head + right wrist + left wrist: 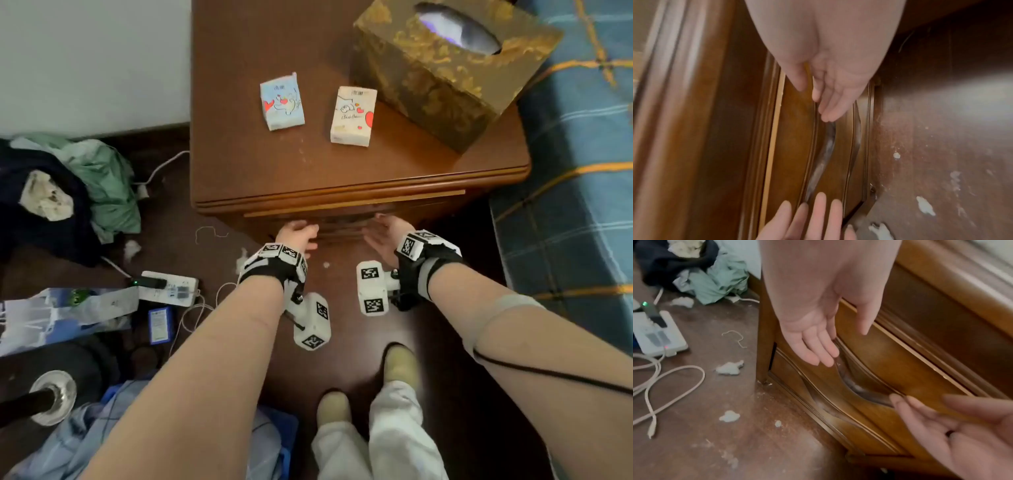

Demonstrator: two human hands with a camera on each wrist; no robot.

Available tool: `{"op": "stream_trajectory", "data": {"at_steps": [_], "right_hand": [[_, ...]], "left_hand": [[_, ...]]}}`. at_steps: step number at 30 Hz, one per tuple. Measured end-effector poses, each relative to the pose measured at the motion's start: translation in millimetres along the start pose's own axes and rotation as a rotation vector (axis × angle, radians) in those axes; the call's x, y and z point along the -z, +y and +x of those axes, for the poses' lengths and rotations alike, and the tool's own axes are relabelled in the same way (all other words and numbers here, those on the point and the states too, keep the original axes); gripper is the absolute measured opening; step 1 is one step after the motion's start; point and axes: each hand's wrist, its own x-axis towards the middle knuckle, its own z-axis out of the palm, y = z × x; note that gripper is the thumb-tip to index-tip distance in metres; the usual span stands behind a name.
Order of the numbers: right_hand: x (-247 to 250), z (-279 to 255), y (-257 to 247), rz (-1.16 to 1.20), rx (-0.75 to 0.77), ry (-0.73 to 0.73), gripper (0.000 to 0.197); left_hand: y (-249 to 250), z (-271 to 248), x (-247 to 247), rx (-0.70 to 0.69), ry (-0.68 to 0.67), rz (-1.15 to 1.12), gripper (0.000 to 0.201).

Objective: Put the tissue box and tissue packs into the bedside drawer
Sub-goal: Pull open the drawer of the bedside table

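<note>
head view shows the tissue box [448, 68] and two tissue packs [282, 102] on the nightstand [239, 164], light and squashy, best gripped by their sides, while left hand [297, 234] and right hand [385, 236], fingers straight and empty, reach the drawer [900, 369].

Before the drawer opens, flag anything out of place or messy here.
White fluff tufts lie scattered on the floor beside the nightstand, and pale dust sits in the drawer front's curved groove. The tissue box sits askew at the top's corner.

I see two tissue packs [314, 109] mid-frame on the nightstand [239, 161], the tissue box [445, 75] at their upper right.
</note>
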Motion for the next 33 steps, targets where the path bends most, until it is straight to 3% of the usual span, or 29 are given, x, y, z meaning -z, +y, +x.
{"op": "stream_trajectory", "data": {"at_steps": [3, 6, 9, 12, 15, 17, 19, 21, 23, 25, 27, 28, 30, 33], "right_hand": [[-4.1, 24.5, 6.5, 0.092, 0.004, 0.012, 0.024], [-15.5, 36.1, 13.1, 0.129, -0.021, -0.023, 0.017], [-23.3, 37.1, 15.0, 0.258, -0.013, -0.054, 0.016], [-21.3, 33.3, 21.9, 0.255, 0.009, -0.077, 0.018], [-9.9, 31.1, 35.7, 0.195, 0.018, -0.064, 0.022], [-2.2, 26.1, 42.7, 0.121, 0.014, -0.04, 0.024], [6.8, 18.7, 42.5, -0.164, 0.004, 0.02, 0.029], [16.8, 3.1, 36.4, -0.624, 0.07, 0.081, 0.042], [26.7, -20.4, 27.6, -1.03, 0.327, 0.078, 0.049], [34.4, -40.7, 20.3, -1.43, 0.676, 0.05, 0.042], [37.1, -48.4, 17.0, -1.665, 0.978, 0.02, 0.023], [39.1, -47.0, 16.9, -1.745, 1.047, 0.01, 0.027], [45.5, -39.1, 18.1, -1.871, 0.976, 0.031, 0.043], [49.9, -37.3, 19.4, -1.884, 0.831, 0.092, 0.041]], "left_hand": [[0.7, 19.0, -2.3, 0.015, 0.038, -0.156, 0.053], [-6.2, 40.6, 1.0, 0.04, 0.156, -0.288, 0.08], [-12.3, 49.9, 12.4, -0.013, 0.431, -0.073, 0.107], [-14.3, 46.0, 27.3, -0.149, 0.58, 0.061, 0.105], [-22.1, 39.7, 44.1, -0.167, 0.549, 0.192, 0.097], [-31.5, 32.8, 52.6, -0.261, 0.521, 0.254, 0.083], [-36.3, 23.9, 55.4, -0.393, 0.488, 0.478, 0.061], [-36.3, 15.8, 57.6, -0.497, 0.442, 0.81, 0.041], [-29.9, 9.1, 58.8, -0.567, 0.41, 0.998, 0.036], [-23.9, 3.5, 60.5, -0.572, 0.362, 1.045, 0.04], [-20.5, 1.6, 64.0, -0.532, 0.313, 1.056, 0.044], [-19.6, 0.7, 64.6, -0.51, 0.291, 1.074, 0.045], [-19.4, -1.9, 63.0, -0.461, 0.254, 1.105, 0.045], [-21.3, -7.4, 63.0, -0.36, 0.156, 1.13, 0.044]]}}
